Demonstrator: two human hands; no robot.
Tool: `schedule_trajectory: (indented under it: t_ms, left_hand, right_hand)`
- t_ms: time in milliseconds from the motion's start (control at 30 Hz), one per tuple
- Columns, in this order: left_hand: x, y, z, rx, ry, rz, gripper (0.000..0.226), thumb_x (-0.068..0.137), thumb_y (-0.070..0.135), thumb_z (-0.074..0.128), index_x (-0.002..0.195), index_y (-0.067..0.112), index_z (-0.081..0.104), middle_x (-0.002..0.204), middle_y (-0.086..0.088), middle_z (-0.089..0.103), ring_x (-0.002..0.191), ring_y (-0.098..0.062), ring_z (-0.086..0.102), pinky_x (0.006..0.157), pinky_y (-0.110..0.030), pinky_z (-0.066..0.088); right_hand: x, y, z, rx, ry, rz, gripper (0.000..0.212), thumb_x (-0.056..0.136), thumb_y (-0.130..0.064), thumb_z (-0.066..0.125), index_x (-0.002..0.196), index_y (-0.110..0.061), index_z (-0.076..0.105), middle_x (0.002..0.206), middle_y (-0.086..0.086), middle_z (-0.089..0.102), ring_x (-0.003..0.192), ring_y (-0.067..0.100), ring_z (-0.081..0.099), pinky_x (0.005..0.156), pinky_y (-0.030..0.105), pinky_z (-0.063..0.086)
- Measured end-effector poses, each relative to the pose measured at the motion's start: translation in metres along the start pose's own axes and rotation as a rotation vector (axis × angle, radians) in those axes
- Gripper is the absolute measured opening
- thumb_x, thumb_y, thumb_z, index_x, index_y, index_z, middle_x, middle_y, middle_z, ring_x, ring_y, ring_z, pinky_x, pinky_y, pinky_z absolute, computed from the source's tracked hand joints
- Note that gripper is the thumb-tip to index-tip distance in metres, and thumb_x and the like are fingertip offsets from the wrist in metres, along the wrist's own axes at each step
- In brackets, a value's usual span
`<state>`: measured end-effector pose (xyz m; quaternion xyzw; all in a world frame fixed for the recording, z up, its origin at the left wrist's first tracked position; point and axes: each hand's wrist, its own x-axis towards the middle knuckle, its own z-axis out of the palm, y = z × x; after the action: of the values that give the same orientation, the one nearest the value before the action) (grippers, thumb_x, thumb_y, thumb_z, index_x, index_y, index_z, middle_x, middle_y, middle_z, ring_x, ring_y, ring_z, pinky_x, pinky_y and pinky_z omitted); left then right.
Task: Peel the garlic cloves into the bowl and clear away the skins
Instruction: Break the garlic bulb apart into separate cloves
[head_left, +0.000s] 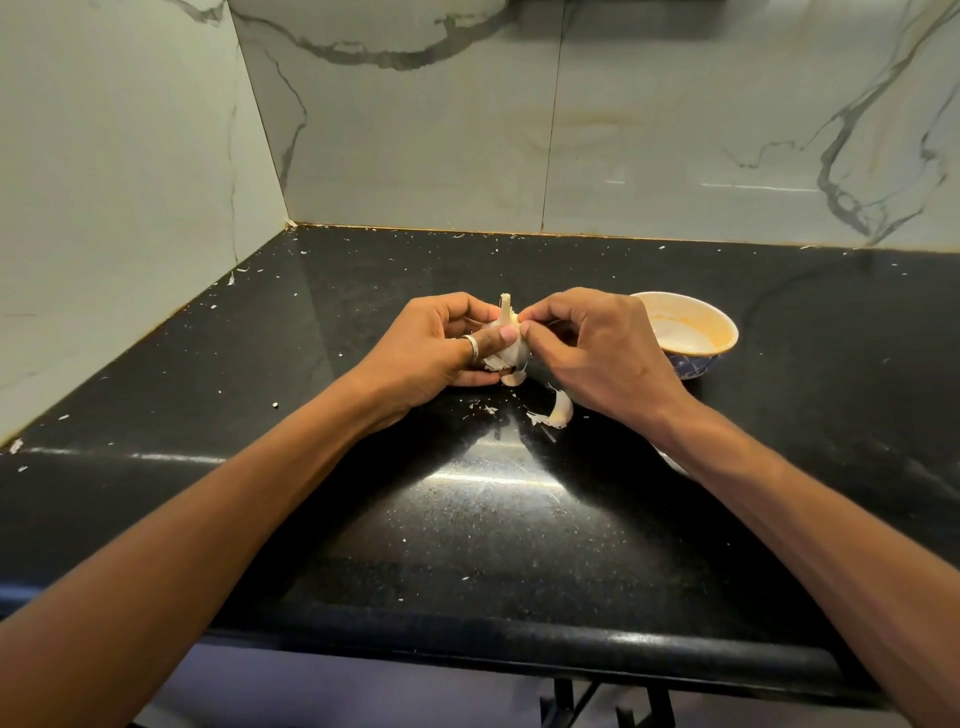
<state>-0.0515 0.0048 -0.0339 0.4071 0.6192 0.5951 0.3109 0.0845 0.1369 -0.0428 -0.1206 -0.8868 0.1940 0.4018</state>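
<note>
Head view: the white papery garlic bulb (511, 351) is at centre, stem up, low over the black speckled stone countertop (363, 519) (touching it or not, I cannot tell). The left hand (431, 353) wraps curled fingers and thumb round it from nine o'clock, probably as a brace. The right hand (602, 358), at three o'clock, pinches skin by the stem, seemingly to tear it. A loose cream clove (562, 409) lies at five o'clock. The blue-sided ceramic bowl (730, 325) is further out at three o'clock, likely placed there so peeled cloves are easy to drop in.

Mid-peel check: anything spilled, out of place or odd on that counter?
Nothing tipped or broken. One loose clove lies on the counter, not in the bowl, which shows only an orange smear. Small white flakes are scattered across the counter. The left hand and right hand both grip the garlic bulb.
</note>
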Motion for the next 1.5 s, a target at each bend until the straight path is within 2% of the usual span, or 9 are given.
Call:
schedule_trajectory:
  t_ms: [267, 533, 600, 733, 867, 1000, 1100, 1300, 1500]
  left_hand:
    - [-0.001, 0.002, 0.002, -0.044, 0.074, -0.016, 0.021, 0.091, 0.015, 0.072, 0.106, 0.000, 0.068, 0.090, -0.013, 0.075, 0.077, -0.018, 0.075, 0.064, -0.024, 0.060]
    - [-0.001, 0.002, 0.003, -0.045, 0.116, -0.020, 0.025, 0.090, 0.016, 0.074, 0.106, -0.001, 0.066, 0.097, -0.018, 0.075, 0.081, -0.020, 0.075, 0.070, -0.029, 0.063]
    - [-0.001, 0.003, 0.004, -0.050, 0.130, -0.023, 0.025, 0.090, 0.016, 0.073, 0.106, -0.002, 0.065, 0.095, -0.016, 0.076, 0.080, -0.021, 0.075, 0.070, -0.030, 0.063]
    - [-0.001, 0.003, 0.005, -0.071, 0.143, -0.037, 0.027, 0.092, 0.017, 0.072, 0.106, -0.004, 0.061, 0.093, -0.016, 0.076, 0.077, -0.024, 0.076, 0.067, -0.030, 0.063]
    - [0.002, 0.003, 0.005, -0.061, 0.155, -0.062, 0.027, 0.094, 0.020, 0.071, 0.106, 0.000, 0.058, 0.088, -0.014, 0.075, 0.070, -0.021, 0.075, 0.063, -0.028, 0.062]
    - [0.004, 0.002, 0.004, -0.053, 0.164, -0.062, 0.028, 0.095, 0.019, 0.070, 0.114, 0.004, 0.056, 0.096, -0.010, 0.071, 0.067, -0.016, 0.074, 0.064, -0.028, 0.061]
    - [0.004, 0.001, 0.004, -0.044, 0.108, -0.041, 0.029, 0.097, 0.015, 0.066, 0.125, 0.010, 0.061, 0.104, -0.011, 0.072, 0.076, -0.015, 0.075, 0.066, -0.026, 0.060]
    - [0.000, 0.001, 0.005, -0.098, 0.048, 0.000, 0.023, 0.097, 0.010, 0.065, 0.120, 0.007, 0.070, 0.097, -0.009, 0.077, 0.084, -0.015, 0.075, 0.070, -0.022, 0.059]
    - [0.000, -0.001, 0.005, -0.132, 0.048, 0.025, 0.021, 0.097, 0.008, 0.064, 0.116, 0.003, 0.072, 0.116, -0.010, 0.074, 0.102, -0.023, 0.073, 0.081, -0.031, 0.061]
  right_hand:
    - [-0.002, -0.006, 0.003, 0.005, -0.022, -0.026, 0.021, 0.091, -0.017, 0.069, 0.107, -0.018, 0.082, 0.089, 0.000, 0.078, 0.077, 0.011, 0.070, 0.074, 0.032, 0.056]
    - [-0.004, -0.004, 0.005, 0.045, -0.048, 0.002, 0.021, 0.095, -0.017, 0.067, 0.111, -0.015, 0.080, 0.086, 0.004, 0.079, 0.077, 0.023, 0.073, 0.071, 0.040, 0.055]
    - [-0.004, -0.003, 0.006, 0.053, -0.063, 0.005, 0.024, 0.096, -0.020, 0.067, 0.117, -0.015, 0.078, 0.093, 0.003, 0.080, 0.081, 0.020, 0.075, 0.074, 0.040, 0.058]
    - [-0.005, -0.003, 0.007, 0.041, -0.100, 0.010, 0.034, 0.096, -0.017, 0.065, 0.129, -0.016, 0.072, 0.111, 0.002, 0.078, 0.080, 0.004, 0.073, 0.080, 0.027, 0.061]
    - [-0.004, -0.001, 0.012, 0.052, -0.077, 0.044, 0.026, 0.096, -0.027, 0.059, 0.103, -0.010, 0.077, 0.087, 0.008, 0.078, 0.075, 0.018, 0.073, 0.069, 0.042, 0.057]
    - [-0.004, -0.003, 0.015, 0.024, -0.089, 0.074, 0.031, 0.099, -0.031, 0.058, 0.086, -0.009, 0.074, 0.066, 0.002, 0.069, 0.055, 0.005, 0.049, 0.060, 0.040, 0.048]
    - [-0.005, -0.007, 0.018, -0.006, -0.075, 0.043, 0.031, 0.098, -0.029, 0.057, 0.074, -0.011, 0.065, 0.057, 0.000, 0.060, 0.052, 0.018, 0.051, 0.057, 0.042, 0.045]
    - [-0.006, -0.011, 0.022, -0.097, -0.014, 0.009, 0.028, 0.094, -0.027, 0.056, 0.073, -0.009, 0.061, 0.058, 0.003, 0.055, 0.054, 0.023, 0.049, 0.057, 0.044, 0.044]
    - [-0.007, -0.013, 0.020, -0.087, -0.029, 0.006, 0.026, 0.098, -0.026, 0.057, 0.076, -0.012, 0.061, 0.055, -0.006, 0.046, 0.051, 0.013, 0.041, 0.052, 0.028, 0.036]
